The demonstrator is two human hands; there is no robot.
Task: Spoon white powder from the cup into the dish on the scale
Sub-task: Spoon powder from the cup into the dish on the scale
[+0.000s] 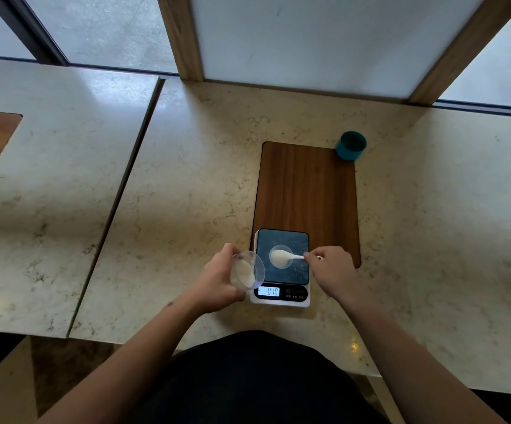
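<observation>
L hand (217,278) grips clear plastic cup (246,269) tilted twd digital scale (281,267) for short reach, R hand (329,266) pinches white spoon (289,256) over glass dish (281,256), prob tipping powder in.

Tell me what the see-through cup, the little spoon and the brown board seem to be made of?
The cup looks like clear plastic, possibly glass: you can see the white powder through its wall. The spoon seems white plastic, smooth and matte. The brown board looks like wood, with dark grain lines, though it could be a printed finish.
</observation>
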